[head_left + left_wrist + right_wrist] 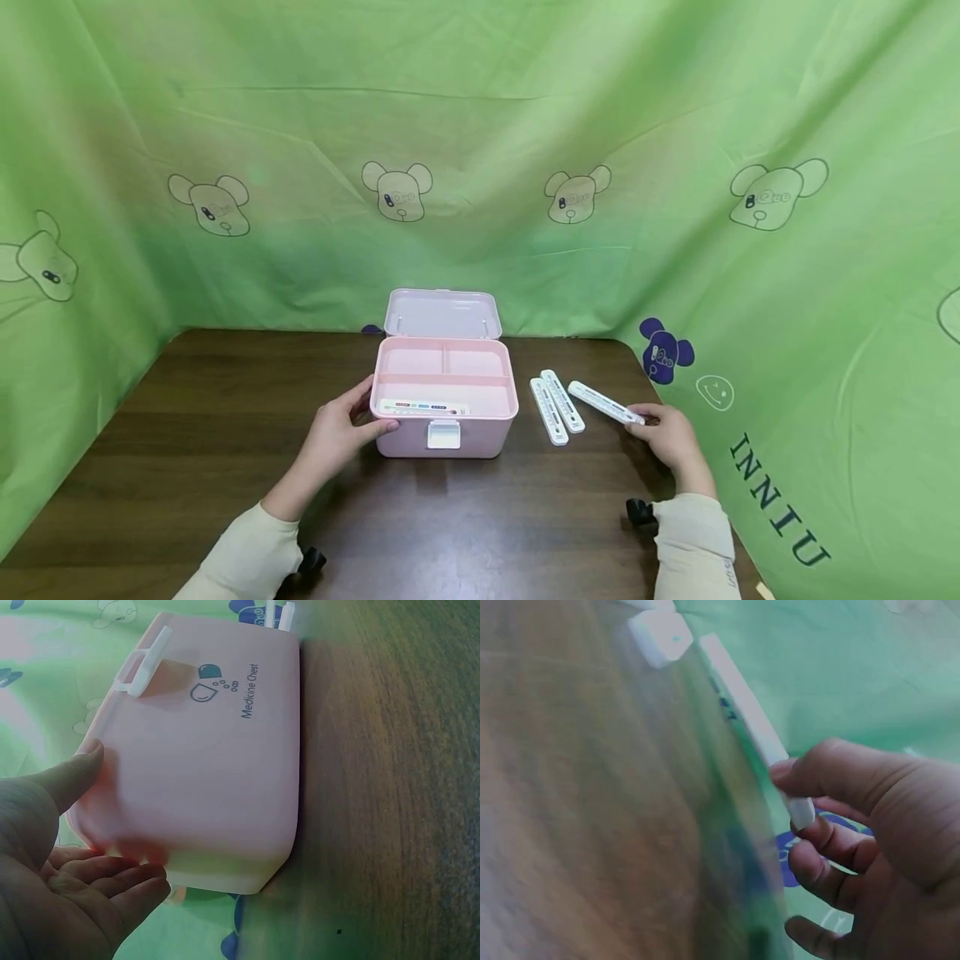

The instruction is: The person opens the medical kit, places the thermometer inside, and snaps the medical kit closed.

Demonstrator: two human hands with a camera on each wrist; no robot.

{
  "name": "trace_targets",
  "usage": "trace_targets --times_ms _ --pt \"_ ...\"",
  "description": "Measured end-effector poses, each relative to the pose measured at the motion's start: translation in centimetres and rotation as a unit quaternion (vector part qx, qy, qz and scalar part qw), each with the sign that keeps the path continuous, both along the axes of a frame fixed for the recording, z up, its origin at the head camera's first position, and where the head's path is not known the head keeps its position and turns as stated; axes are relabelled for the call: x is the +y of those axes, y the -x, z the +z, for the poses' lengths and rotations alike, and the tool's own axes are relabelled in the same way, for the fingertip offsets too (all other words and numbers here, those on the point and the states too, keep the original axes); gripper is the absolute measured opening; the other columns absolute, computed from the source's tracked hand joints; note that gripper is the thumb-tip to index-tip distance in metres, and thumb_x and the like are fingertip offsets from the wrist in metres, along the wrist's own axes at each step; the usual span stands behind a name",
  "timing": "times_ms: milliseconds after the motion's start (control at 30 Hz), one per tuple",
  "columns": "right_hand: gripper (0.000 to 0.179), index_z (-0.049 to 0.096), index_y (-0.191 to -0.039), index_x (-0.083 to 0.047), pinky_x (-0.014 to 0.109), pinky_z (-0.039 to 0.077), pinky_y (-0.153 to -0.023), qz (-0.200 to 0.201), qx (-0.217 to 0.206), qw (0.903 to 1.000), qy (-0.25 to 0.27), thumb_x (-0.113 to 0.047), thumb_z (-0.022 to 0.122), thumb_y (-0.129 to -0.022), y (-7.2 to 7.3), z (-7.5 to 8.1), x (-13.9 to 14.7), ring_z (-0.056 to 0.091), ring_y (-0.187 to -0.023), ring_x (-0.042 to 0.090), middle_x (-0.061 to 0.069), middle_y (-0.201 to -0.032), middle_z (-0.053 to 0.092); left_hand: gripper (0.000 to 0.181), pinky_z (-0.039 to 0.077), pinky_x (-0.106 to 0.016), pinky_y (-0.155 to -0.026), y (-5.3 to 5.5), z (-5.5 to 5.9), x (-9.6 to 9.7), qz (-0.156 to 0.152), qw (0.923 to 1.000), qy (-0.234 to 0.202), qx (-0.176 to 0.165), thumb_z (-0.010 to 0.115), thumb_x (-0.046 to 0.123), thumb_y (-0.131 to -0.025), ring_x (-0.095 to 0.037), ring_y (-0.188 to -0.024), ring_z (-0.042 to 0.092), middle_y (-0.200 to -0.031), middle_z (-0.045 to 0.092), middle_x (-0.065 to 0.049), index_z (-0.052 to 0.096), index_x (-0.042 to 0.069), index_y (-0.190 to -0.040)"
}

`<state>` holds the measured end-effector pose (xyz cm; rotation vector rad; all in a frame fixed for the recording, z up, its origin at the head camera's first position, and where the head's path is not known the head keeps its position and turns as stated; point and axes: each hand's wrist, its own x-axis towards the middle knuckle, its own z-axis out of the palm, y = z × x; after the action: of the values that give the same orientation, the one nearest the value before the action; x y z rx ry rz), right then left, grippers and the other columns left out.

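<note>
A pink medicine chest [442, 437] stands on the table with its lid [442, 315] raised behind it. At the chest's left front corner, my left hand [341, 425] holds it, thumb on the front wall near the rim and fingers along the side. Inside the front compartment lies a slim white case [423, 407] with coloured print. My right hand [667, 437] pinches the near end of another slim white case [746, 701] between thumb and fingers. Two more such cases, a left one [549, 411] and a right one [562, 401], lie side by side right of the chest.
Brown wood tabletop [187, 442] extends to both sides of the chest. A green curtain [480, 125] with bear heads hangs behind the table and down both sides. The chest's white latch [443, 434] hangs on its front. Inside, dividers [446, 358] form two small rear compartments.
</note>
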<state>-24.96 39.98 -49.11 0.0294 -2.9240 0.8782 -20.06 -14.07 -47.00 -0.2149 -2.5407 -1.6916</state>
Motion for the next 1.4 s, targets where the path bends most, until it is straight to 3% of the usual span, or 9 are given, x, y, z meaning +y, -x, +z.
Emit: trace_targets --times_ms 133,267,533,733,900,1000,1100,1233,1400 --pt "0.035 0.07 -0.122 0.005 0.023 0.047 -0.067 0.005 0.009 0.9979 0.063 -0.009 0.076 -0.091 -0.1 0.1 0.5 0.056 -0.08 0.013 0.018 -0.104 0.071 0.088 0.055 -0.045 -0.102 -0.1 0.1 -0.1 -0.001 1.0 0.0 0.0 0.088 0.032 -0.081 -0.033 -0.13 0.061 -0.146 0.058 -0.017 0.046 0.006 -0.154" --pt "0.039 0.068 -0.127 0.005 0.021 0.047 -0.063 0.019 0.026 0.9941 0.104 -0.009 0.076 -0.092 0.0 0.6 0.6 0.053 -0.078 0.009 0.016 -0.101 0.066 0.088 0.055 -0.045 -0.101 -0.2 0.2 -0.1 0.0 1.0 0.0 0.001 0.089 0.03 -0.081 -0.033 -0.13 0.061 -0.147 0.058 -0.017 0.046 0.006 -0.154" --pt "0.039 0.068 -0.128 0.001 0.011 0.048 -0.071 0.04 0.11 0.9878 0.103 -0.005 0.077 -0.09 -0.3 3.6 0.0 0.053 -0.088 0.005 0.016 -0.111 0.058 0.088 0.054 -0.047 -0.103 0.2 0.4 0.7 -0.01 0.9998 -0.016 -0.003 0.089 0.028 -0.081 -0.032 -0.131 0.06 -0.147 0.058 -0.015 0.046 0.006 -0.154" --pt "0.037 0.067 -0.128 0.005 0.007 0.047 -0.081 0.063 0.141 0.9823 0.106 0.0 0.074 -0.091 -0.7 6.5 -3.0 0.053 -0.097 0.011 0.017 -0.115 0.058 0.087 0.054 -0.046 -0.102 0.2 0.6 0.6 -0.007 0.9999 -0.009 -0.006 0.089 0.027 -0.081 -0.032 -0.13 0.06 -0.146 0.059 -0.015 0.047 0.007 -0.154" --pt "0.033 0.07 -0.125 0.002 0.008 0.041 -0.08 0.094 0.166 0.977 0.095 -0.001 0.074 -0.092 0.1 8.7 -5.3 0.05 -0.098 0.016 0.017 -0.113 0.059 0.085 0.055 -0.045 -0.102 0.1 0.5 0.3 -0.008 1.0 -0.004 0.001 0.088 0.026 -0.082 -0.032 -0.127 0.063 -0.144 0.06 -0.016 0.047 0.005 -0.153" --pt "0.032 0.072 -0.124 -0.004 0.013 0.04 -0.083 0.115 0.165 0.9764 0.08 -0.008 0.077 -0.092 0.7 9.8 -6.3 0.049 -0.101 0.01 0.011 -0.114 0.062 0.085 0.055 -0.044 -0.102 0.0 0.5 0.2 -0.007 0.9999 -0.009 -0.003 0.089 0.023 -0.082 -0.031 -0.125 0.064 -0.143 0.061 -0.016 0.047 0.005 -0.153" --pt "0.032 0.073 -0.122 -0.009 0.017 0.039 -0.088 0.138 0.153 0.9764 0.065 -0.012 0.079 -0.091 1.4 10.8 -7.2 0.05 -0.105 0.014 0.008 -0.115 0.063 0.085 0.055 -0.044 -0.102 -0.1 0.5 0.1 -0.01 0.9999 -0.012 -0.006 0.089 0.023 -0.082 -0.03 -0.126 0.064 -0.144 0.06 -0.015 0.046 0.005 -0.154" --pt "0.034 0.073 -0.125 -0.01 0.025 0.041 -0.091 0.172 0.114 0.977 0.054 -0.014 0.078 -0.091 2.1 12.1 -8.4 0.052 -0.108 0.024 0.009 -0.117 0.062 0.086 0.055 -0.045 -0.102 -0.2 0.5 0.2 -0.01 0.9998 -0.016 -0.006 0.089 0.024 -0.082 -0.031 -0.126 0.064 -0.145 0.06 -0.015 0.046 0.005 -0.154" --pt "0.035 0.072 -0.125 -0.011 0.038 0.045 -0.092 0.201 0.059 0.9774 0.023 -0.013 0.078 -0.09 2.7 12.6 -10.1 0.055 -0.103 0.023 0.008 -0.114 0.061 0.085 0.056 -0.045 -0.101 -0.3 0.6 0.2 -0.011 0.9998 -0.014 -0.005 0.088 0.024 -0.082 -0.03 -0.126 0.064 -0.145 0.059 -0.014 0.046 0.006 -0.154"
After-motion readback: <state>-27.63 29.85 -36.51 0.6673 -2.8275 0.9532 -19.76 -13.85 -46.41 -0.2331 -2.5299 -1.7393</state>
